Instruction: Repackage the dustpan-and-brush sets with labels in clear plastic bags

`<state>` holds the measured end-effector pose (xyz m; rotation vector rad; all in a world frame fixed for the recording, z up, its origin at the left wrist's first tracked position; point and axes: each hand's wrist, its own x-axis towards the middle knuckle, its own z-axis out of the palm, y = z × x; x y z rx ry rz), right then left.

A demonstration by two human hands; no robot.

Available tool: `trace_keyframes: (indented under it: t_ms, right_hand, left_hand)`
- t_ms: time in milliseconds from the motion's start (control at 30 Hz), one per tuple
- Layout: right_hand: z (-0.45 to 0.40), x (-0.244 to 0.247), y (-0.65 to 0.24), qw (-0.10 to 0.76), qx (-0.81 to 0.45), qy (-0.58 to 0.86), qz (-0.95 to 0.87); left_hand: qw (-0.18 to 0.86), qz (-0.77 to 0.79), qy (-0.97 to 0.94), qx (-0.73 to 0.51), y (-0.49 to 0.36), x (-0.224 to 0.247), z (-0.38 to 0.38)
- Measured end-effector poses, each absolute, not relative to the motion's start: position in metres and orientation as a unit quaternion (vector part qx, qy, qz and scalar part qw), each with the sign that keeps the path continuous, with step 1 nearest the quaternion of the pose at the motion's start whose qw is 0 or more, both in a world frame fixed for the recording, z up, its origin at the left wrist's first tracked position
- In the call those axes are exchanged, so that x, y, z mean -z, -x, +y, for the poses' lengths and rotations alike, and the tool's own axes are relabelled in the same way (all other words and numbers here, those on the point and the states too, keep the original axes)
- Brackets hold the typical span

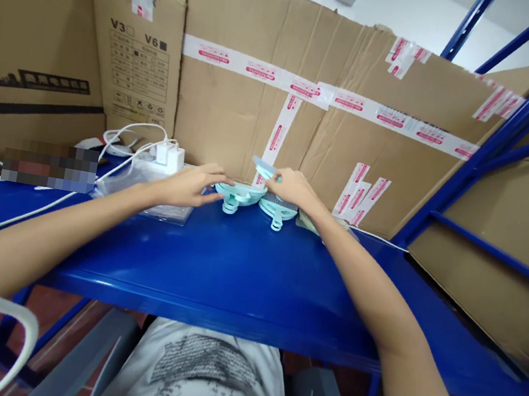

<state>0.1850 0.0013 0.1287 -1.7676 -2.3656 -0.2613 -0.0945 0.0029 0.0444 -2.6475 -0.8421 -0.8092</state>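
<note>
Near the back of the blue table, my right hand (pixel 291 186) is closed with its fingers pinching a light-blue flat plastic piece (pixel 264 165), which tilts up toward the cardboard. Below that hand lies a mint-green plastic piece (pixel 278 212) with a looped tab toward me and a ribbed, comb-like part along its back. To its left sits another mint-green plastic piece (pixel 245 193) with a similar tab. My left hand (pixel 190 184) reaches this one's left end, fingers apart and fingertips at its edge; whether they touch it I cannot tell.
Clear plastic bags (pixel 168 212) lie under my left forearm, beside white charger plugs (pixel 169 155) with white cables across the left side. Cardboard panels (pixel 229 104) wall the back of the blue table (pixel 213 264). Blue metal posts (pixel 485 154) rise at right.
</note>
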Motion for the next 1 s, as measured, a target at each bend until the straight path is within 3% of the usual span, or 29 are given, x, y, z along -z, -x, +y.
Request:
trace_keyframes:
  t_ms: [200, 1000]
  right_hand:
    - [0.009, -0.096, -0.207, -0.019, 0.053, 0.650, -0.758]
    - [0.010, -0.099, -0.211, -0.136, -0.032, 0.574, -0.807]
  left_hand:
    - [0.116, -0.245, 0.936, 0.226, 0.075, -0.026, 0.000]
    - [0.080, -0.235, 0.945, 0.214, 0.079, -0.024, 0.005]
